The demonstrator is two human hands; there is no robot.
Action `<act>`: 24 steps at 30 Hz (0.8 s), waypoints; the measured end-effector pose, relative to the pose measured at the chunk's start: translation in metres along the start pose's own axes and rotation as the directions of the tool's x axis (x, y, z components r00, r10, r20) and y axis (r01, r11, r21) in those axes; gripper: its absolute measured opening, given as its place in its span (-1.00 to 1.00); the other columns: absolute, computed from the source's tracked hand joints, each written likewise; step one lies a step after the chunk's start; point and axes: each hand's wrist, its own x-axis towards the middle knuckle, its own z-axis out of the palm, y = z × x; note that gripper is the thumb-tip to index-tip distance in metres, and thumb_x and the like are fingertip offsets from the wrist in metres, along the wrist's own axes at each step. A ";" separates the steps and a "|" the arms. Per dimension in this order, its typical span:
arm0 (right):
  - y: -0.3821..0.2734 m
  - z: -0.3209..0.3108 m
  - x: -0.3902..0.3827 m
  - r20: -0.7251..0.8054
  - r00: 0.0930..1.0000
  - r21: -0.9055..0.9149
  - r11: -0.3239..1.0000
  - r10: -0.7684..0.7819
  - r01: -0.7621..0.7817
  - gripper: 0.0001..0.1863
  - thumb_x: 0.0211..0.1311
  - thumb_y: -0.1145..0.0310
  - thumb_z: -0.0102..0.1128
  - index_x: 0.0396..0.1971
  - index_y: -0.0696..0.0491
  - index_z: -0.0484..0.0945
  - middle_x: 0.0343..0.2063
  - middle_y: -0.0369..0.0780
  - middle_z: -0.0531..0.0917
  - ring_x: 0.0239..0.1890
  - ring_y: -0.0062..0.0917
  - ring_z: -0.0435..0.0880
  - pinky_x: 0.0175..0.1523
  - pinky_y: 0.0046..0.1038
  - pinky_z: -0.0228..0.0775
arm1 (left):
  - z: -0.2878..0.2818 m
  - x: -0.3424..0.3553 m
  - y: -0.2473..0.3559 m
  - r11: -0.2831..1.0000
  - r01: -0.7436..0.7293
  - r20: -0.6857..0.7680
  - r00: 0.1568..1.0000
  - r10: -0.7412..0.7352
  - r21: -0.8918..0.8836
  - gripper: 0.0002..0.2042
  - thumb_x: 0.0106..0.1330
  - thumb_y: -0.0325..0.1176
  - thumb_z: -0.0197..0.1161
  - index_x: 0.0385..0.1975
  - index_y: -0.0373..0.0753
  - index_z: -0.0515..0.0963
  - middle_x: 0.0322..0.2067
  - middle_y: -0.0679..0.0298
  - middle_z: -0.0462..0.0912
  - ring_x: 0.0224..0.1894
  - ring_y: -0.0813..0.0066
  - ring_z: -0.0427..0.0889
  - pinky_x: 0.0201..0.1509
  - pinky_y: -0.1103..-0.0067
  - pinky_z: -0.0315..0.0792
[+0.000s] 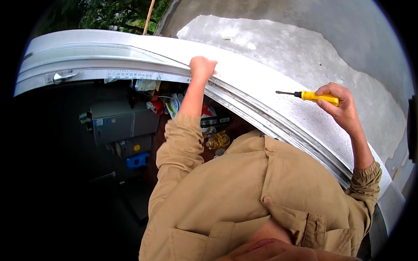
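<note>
Bare grey concrete (300, 54) lies beyond a white window ledge (257, 80), with trees (115, 17) at the upper left and a dark room below, where a grey cabinet (114, 124) and a bottle of yellow liquid (219, 140) can be made out. A metal window track (274, 122) runs along the near side of the ledge, passing just in front of the person's body; a handle (65, 77) sits on the frame at the left. The right hand (342, 106) has its thumb and fingers closed around the yellow grip of a screwdriver (320, 97), held over the ledge with its bare tip pointing left, apart from the metal. The left hand (203, 67) is curled at the track; whether it grips the edge or holds something small, I cannot tell. A loose hold on the back of the handle could let the screwdriver roll and drop outside. Should it jab leftward, the tip might scratch the ledge or catch the left hand, and a sleeve (365, 185) dragging on the metal edge could snag.
</note>
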 end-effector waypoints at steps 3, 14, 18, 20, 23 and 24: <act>0.002 0.004 0.003 -0.003 1.000 -0.003 1.000 0.015 -0.015 -0.84 0.08 0.45 0.40 -0.33 0.13 0.64 -0.37 -0.23 0.67 -0.34 -0.51 0.58 -0.23 -0.51 0.42 | -0.043 0.017 0.095 0.476 -0.236 -0.219 0.971 0.092 -0.847 -0.64 0.07 -0.55 0.31 -0.13 -0.41 0.41 -0.26 0.01 0.61 -0.37 0.38 0.65 -0.33 0.50 0.59; 0.010 0.003 -0.001 -0.029 0.999 0.015 1.000 0.025 -0.024 -0.85 0.08 0.47 0.39 -0.33 0.14 0.64 -0.37 -0.23 0.67 -0.36 -0.51 0.58 -0.25 -0.51 0.42 | 0.014 -0.037 -0.009 0.950 0.033 -0.226 0.968 -0.107 -0.311 -0.86 -0.02 -0.45 0.48 -0.56 -0.36 0.66 -0.64 0.13 0.66 -0.52 0.32 0.68 -0.30 0.50 0.54; 0.000 0.010 0.005 0.001 1.000 0.007 1.000 -0.001 0.001 -0.83 0.06 0.48 0.40 -0.33 0.14 0.63 -0.37 -0.23 0.67 -0.35 -0.50 0.58 -0.23 -0.50 0.42 | 0.026 -0.049 -0.010 0.978 0.188 -0.105 0.975 -0.197 -0.088 -0.64 -0.09 -0.26 0.53 -0.37 -0.41 0.69 -0.41 -0.04 0.70 -0.35 0.10 0.70 -0.12 0.38 0.57; -0.003 0.013 0.008 0.024 1.000 0.006 1.000 -0.019 0.019 -0.83 0.05 0.48 0.40 -0.33 0.15 0.63 -0.37 -0.22 0.67 -0.34 -0.49 0.58 -0.22 -0.48 0.42 | 0.034 -0.048 -0.015 0.978 0.200 -0.081 0.977 -0.196 0.053 -0.54 -0.13 -0.18 0.55 -0.30 -0.43 0.68 -0.27 -0.10 0.70 -0.24 0.03 0.70 -0.04 0.34 0.57; -0.003 0.014 0.009 0.040 0.999 0.008 1.000 -0.026 0.025 -0.83 0.05 0.48 0.40 -0.33 0.15 0.63 -0.37 -0.22 0.67 -0.33 -0.48 0.59 -0.20 -0.47 0.42 | 0.033 -0.033 0.001 0.936 0.343 0.073 0.935 -0.348 0.075 -0.53 -0.12 -0.22 0.49 -0.27 -0.48 0.65 -0.13 -0.13 0.67 -0.07 0.00 0.68 0.03 0.35 0.55; -0.004 0.014 0.009 0.041 0.999 0.006 1.000 -0.025 0.025 -0.83 0.05 0.48 0.40 -0.33 0.15 0.63 -0.37 -0.22 0.67 -0.33 -0.47 0.59 -0.20 -0.46 0.42 | 0.029 -0.032 0.013 0.922 0.380 0.103 0.916 -0.387 0.079 -0.54 -0.12 -0.23 0.48 -0.27 -0.48 0.65 -0.14 -0.12 0.67 -0.06 -0.01 0.68 0.04 0.35 0.55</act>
